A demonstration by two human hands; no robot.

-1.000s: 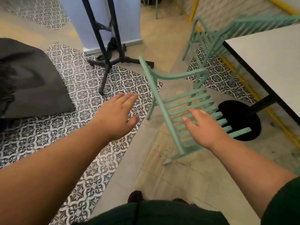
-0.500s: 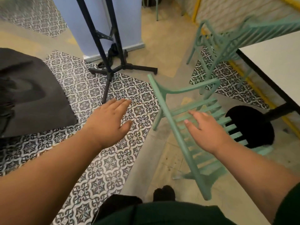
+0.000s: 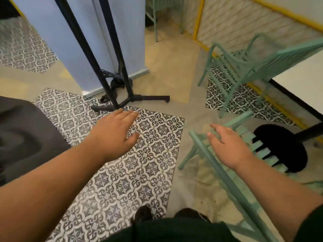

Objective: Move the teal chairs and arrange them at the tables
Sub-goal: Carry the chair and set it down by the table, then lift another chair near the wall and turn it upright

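Note:
A teal slatted chair [image 3: 225,175] stands on the floor at my lower right, its backrest rail running toward me. My right hand [image 3: 227,145] hovers over its seat with fingers straight and spread, holding nothing. My left hand [image 3: 115,131] is stretched out flat above the patterned tiles, left of the chair and apart from it. A second teal chair [image 3: 234,67] stands further back at the right, beside the white table [image 3: 300,84]. The table's round black base [image 3: 283,147] lies just beyond the near chair's seat.
A black tripod stand [image 3: 115,81] rises ahead in front of a pale blue panel [image 3: 87,41]. A dark grey cushion [image 3: 22,133] fills the left side. Another teal chair leg [image 3: 154,23] shows at the top. A yellow-edged wall [image 3: 244,23] runs along the right.
The view has moved forward and left, so the near chair now sits lower and further right. Both hands stay outstretched, and the right hand has come nearer the chair's front.

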